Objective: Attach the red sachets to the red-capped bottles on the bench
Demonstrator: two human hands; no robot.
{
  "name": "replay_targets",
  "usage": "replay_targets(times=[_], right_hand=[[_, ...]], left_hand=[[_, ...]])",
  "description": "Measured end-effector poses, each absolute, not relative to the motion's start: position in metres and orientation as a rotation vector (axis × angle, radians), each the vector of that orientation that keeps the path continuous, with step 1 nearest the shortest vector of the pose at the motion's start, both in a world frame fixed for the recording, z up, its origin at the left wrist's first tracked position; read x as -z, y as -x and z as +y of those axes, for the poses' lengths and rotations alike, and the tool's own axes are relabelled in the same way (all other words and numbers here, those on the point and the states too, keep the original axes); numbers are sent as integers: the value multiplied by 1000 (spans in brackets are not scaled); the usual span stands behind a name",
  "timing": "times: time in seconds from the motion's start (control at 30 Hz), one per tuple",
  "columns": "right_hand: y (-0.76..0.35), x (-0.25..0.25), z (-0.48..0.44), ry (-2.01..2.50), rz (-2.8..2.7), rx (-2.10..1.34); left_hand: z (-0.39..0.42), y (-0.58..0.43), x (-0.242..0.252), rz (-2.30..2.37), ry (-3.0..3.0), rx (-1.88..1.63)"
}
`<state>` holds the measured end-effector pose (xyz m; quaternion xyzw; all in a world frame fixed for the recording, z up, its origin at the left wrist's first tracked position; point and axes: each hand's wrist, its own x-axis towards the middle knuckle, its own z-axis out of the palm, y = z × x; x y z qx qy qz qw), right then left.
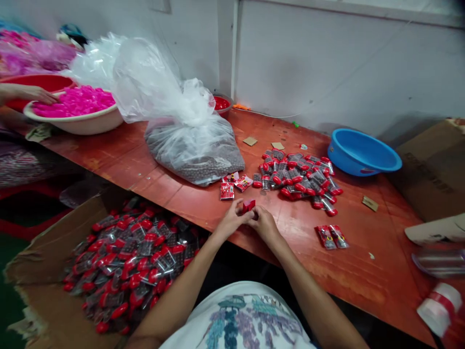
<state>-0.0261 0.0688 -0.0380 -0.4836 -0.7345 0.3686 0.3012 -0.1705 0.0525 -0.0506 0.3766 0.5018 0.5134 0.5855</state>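
Note:
Near the table's front edge, my left hand (231, 219) and my right hand (266, 225) are closed around a small red packet (249, 206), one at each side. My fingers cover part of it, so its print cannot be read. Just beyond my left hand lie several red printed packets (227, 191). Further right is a pile of small clear containers with red caps (298, 175) and dark beads inside. Two more printed packets (331, 237) lie side by side to the right of my hands.
A tied clear bag of dark beads (198, 150) stands behind my hands. A blue basin (363, 152) is at right. Below the table's left edge, a cardboard box (39, 286) holds many capped containers. At far left, another person's hand (38, 93) reaches into a white basin (90, 121).

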Motion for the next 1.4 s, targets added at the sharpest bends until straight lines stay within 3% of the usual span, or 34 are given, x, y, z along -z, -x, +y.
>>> replay_targets(times=[0.23, 0.47, 0.77, 0.93, 1.07, 1.2, 1.4], right_hand=[[27, 27, 63, 1214, -2138, -945], [28, 22, 40, 1290, -2356, -607], [13, 23, 6, 1053, -2424, -441], [2, 20, -6, 1202, -2305, -642], [16, 20, -10, 962, -2389, -888], [32, 23, -7, 804, -2431, -1049], [31, 20, 13, 866, -2031, -1238]], left_hand=[[45, 167, 43, 1176, -941, -1305], [54, 172, 50, 1260, -629, -1432], [59, 161, 40, 1203, -539, -1388], [72, 176, 18, 1191, -466, -1429], [82, 173, 23, 1229, -736, -1212], [81, 166, 33, 1564, -1165, -1076], [64, 174, 22, 1937, -1606, -909]])
